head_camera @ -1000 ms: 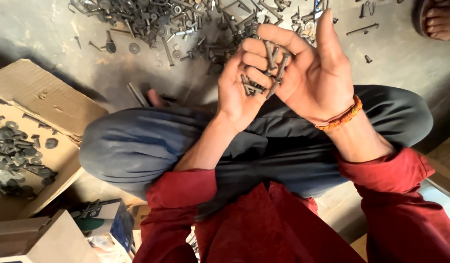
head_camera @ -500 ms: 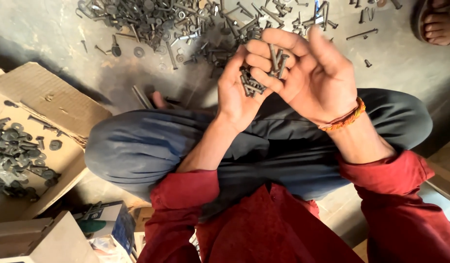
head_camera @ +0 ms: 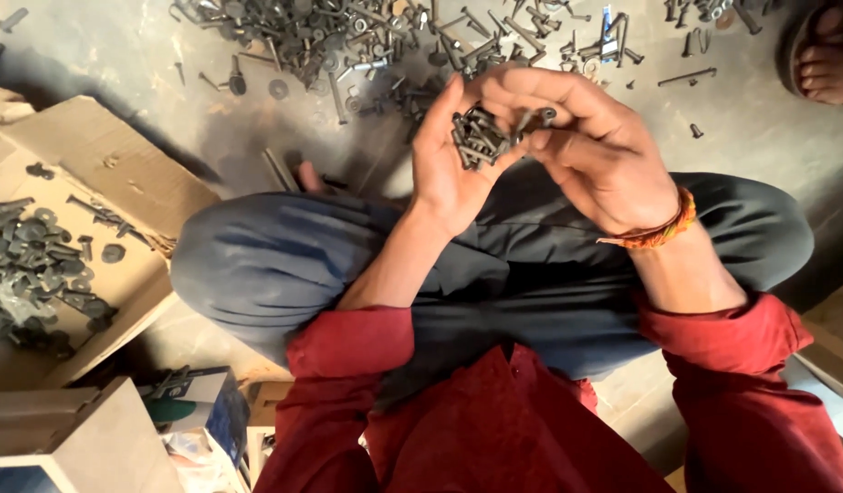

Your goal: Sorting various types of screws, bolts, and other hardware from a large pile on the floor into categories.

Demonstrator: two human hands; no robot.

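A cluster of dark bolts (head_camera: 481, 137) sits pinched between both hands, held above the person's crossed legs. Left hand (head_camera: 449, 169) is cupped palm-up beneath the cluster, fingers curled up around its near side, closed on the bolts. Right hand (head_camera: 590, 151) comes in from the other side, thumb and fingertips (head_camera: 522, 96) folded over the top of the same cluster, also closed on it; the two hands touch at the fingertips. An orange woven wristband (head_camera: 659, 228) circles the right wrist just behind the grip. Below the grip: dark grey trousers (head_camera: 284, 265), then red sleeves (head_camera: 348, 356) nearest the camera. Just beyond the grip, on the grey floor (head_camera: 759, 100), lies a wide scatter of loose bolts, washers and nuts (head_camera: 339, 36), densest beyond and to the left of the hands. Further right of the grip, at the frame's edge, another person's sandalled foot (head_camera: 827, 55) rests on the floor. Well to the left of the grip, an opened cardboard box (head_camera: 102, 155) lies flat with a heap of dark washers and short bolts (head_camera: 33, 269) on it. Near-left, below the box, a small blue-and-white carton (head_camera: 211, 411) and a grey box (head_camera: 83, 438).
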